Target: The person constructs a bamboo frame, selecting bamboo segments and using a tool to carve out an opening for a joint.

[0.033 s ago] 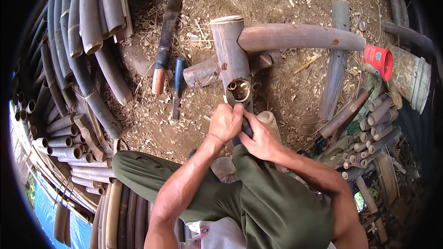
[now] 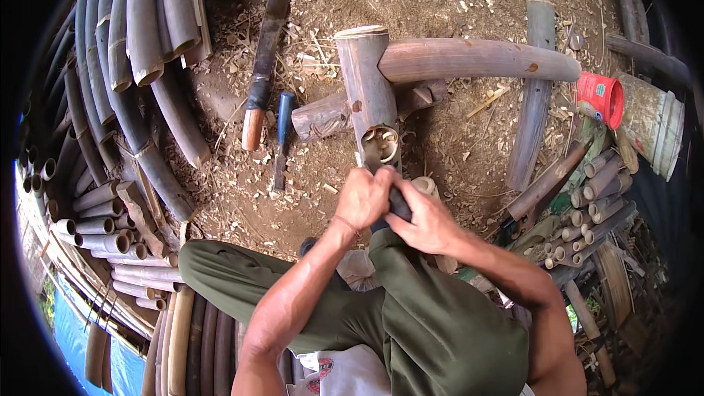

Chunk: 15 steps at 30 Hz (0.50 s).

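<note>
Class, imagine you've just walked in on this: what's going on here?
A seated person has both hands on a dark handle, the left hand ahead of the right hand. They are at the near end of a bamboo post, where curled pieces show in the opening. The tool's working end is hard to make out. A crosspiece meets the post's right side. A blue-handled chisel lies on the ground to the left.

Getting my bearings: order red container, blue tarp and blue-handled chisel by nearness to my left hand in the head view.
1. Blue-handled chisel, ahead-left of your left hand.
2. Red container, far right.
3. Blue tarp, lower left.
</note>
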Available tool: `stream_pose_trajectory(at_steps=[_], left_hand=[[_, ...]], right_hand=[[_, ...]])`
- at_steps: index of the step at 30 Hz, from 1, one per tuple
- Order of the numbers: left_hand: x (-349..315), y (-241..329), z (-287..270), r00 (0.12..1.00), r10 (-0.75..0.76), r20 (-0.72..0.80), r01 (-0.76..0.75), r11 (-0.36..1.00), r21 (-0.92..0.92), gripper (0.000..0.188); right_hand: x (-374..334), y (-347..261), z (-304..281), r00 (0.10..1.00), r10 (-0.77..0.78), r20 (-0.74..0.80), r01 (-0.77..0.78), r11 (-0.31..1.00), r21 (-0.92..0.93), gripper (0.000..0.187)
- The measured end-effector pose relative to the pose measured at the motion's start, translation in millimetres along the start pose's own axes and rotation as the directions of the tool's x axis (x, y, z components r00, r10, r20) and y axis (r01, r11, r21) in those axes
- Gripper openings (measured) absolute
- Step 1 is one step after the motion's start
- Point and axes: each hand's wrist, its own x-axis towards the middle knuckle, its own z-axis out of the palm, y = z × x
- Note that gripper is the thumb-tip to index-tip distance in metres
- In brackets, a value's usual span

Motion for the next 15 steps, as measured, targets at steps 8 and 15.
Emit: stream_pose_trajectory(at_steps=[8,15], left_hand=[[-9.4,-4.2,66.5,0.924,0.139,0.356,0.319,0.234,-0.919,0.046],[-20.0,-9.2,36.0,0.985,-0.104,0.134,0.168,0.712,-0.682,0.038]], right_hand=[[26.3,-28.9,-95.7,0.894,-0.010,0.448,0.329,0.693,-0.641,0.029],[17.0,-5.5,-58.4,0.902,0.108,0.417,0.015,0.959,-0.282,0.029]])
